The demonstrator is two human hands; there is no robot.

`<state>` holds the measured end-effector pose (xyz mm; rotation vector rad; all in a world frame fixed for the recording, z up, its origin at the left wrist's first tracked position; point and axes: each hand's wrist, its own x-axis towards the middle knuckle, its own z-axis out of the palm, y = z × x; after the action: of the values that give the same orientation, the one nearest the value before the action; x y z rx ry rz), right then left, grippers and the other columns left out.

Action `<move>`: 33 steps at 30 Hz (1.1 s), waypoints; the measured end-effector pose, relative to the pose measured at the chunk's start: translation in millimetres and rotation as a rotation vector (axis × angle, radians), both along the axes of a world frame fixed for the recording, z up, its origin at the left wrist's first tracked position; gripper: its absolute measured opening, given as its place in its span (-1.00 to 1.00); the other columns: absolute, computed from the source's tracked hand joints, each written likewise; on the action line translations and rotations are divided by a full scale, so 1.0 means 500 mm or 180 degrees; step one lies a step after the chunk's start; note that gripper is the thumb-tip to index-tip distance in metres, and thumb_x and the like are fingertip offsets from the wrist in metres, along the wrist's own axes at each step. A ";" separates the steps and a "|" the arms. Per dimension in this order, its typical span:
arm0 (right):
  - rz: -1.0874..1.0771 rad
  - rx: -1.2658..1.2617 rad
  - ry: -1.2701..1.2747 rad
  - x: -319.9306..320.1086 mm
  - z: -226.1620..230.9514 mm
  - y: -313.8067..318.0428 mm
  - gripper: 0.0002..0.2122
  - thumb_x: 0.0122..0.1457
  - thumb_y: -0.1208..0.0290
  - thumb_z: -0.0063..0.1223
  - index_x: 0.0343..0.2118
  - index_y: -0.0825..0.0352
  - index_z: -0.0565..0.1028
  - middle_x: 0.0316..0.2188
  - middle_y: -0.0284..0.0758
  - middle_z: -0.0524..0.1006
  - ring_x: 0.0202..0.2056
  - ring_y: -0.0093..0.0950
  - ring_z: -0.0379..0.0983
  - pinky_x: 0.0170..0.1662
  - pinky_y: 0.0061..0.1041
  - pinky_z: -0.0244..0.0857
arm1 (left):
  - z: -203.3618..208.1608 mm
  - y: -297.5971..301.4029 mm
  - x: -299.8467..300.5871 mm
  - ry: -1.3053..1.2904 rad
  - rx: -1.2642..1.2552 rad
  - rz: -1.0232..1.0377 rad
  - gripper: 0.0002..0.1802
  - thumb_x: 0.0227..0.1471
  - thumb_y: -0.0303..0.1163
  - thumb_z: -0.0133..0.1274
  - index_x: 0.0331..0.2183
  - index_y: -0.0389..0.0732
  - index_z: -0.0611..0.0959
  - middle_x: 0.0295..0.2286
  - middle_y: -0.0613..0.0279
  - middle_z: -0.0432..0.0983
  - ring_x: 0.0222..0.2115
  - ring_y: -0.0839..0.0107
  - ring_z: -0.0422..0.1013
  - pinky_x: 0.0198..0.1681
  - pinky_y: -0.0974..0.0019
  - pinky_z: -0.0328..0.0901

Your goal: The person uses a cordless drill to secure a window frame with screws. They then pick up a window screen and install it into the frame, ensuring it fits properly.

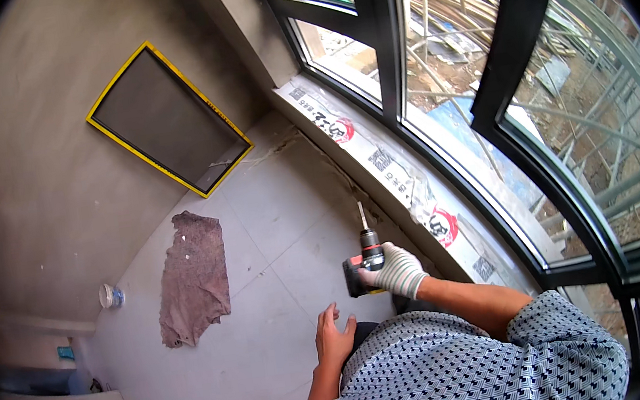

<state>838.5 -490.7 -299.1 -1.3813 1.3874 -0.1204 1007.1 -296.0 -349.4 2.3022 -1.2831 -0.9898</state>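
In my right hand (397,270), which wears a pale striped work glove, I grip a cordless drill (371,251). Its body is black and red, and a long bit (363,215) sticks out of the chuck, pointing away from me above the floor near the window sill. My bare left hand (334,334) hangs in front of me with its fingers apart, holding nothing. It is a little left of and nearer to me than the drill. The drill's handle is mostly hidden by the glove.
A yellow-framed screen panel (175,122) leans against the far-left wall. On the tiled floor lie a brown cloth (195,275) and a small white tub (111,296). A film-covered sill (365,146) runs along the right, below dark-framed windows (389,47), one sash swung inward.
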 end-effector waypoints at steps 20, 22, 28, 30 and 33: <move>0.1196 0.0059 0.0370 0.516 -0.122 -0.386 -0.19 -0.09 -0.39 0.17 -0.18 0.46 0.51 -0.26 -0.01 0.62 -0.17 -0.10 0.59 -0.05 -0.27 0.42 | -0.130 -0.532 0.410 0.0341 0.0019 0.0231 -0.55 -0.16 -0.21 0.29 -0.18 -0.12 0.61 -0.25 0.01 0.58 -0.15 -0.05 0.52 -0.13 0.00 0.41; 0.1352 0.0120 0.0259 0.568 -0.136 -0.444 -0.25 0.00 -0.33 0.19 -0.13 0.42 0.53 -0.29 0.02 0.61 -0.16 -0.06 0.58 -0.02 -0.27 0.41 | -0.174 -0.571 0.472 0.0320 -0.0308 0.0182 -0.59 -0.16 -0.20 0.32 -0.22 -0.12 0.63 -0.33 0.05 0.59 -0.23 -0.02 0.53 -0.18 0.02 0.42; 0.0597 -0.0614 -0.0772 0.642 -0.177 -0.683 -0.60 0.24 0.09 0.20 -0.08 0.36 0.56 -0.21 -0.11 0.64 -0.16 -0.30 0.61 -0.03 -0.38 0.47 | -0.321 -0.642 0.628 0.0366 -0.0716 0.0629 -0.58 -0.17 -0.32 0.37 -0.21 -0.22 0.65 -0.37 0.09 0.65 -0.33 0.16 0.60 -0.20 0.17 0.47; 0.0031 -0.1291 -0.1140 0.667 -0.170 -0.807 -0.61 0.25 0.05 0.15 -0.13 0.34 0.57 -0.29 -0.08 0.64 -0.20 -0.22 0.61 -0.06 -0.33 0.47 | -0.285 -0.667 0.648 0.0834 -0.0668 0.1059 -0.60 -0.12 -0.34 0.34 -0.19 -0.24 0.65 -0.32 0.08 0.67 -0.29 0.19 0.62 -0.16 0.20 0.47; -0.0338 -0.2270 -0.1349 0.685 -0.111 -1.042 -0.77 0.26 0.26 0.18 -0.19 0.34 0.57 -0.38 -0.20 0.59 -0.31 -0.44 0.56 -0.14 -0.42 0.44 | -0.336 -0.712 0.696 0.0401 -0.0246 0.0898 -0.65 0.01 -0.23 0.21 -0.22 -0.29 0.66 -0.38 0.10 0.63 -0.36 0.21 0.56 -0.24 0.19 0.43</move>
<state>1180.8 -1011.5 -354.4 -1.7177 1.0887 -0.9987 1355.2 -652.1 -517.4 2.2437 -0.9003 -0.9520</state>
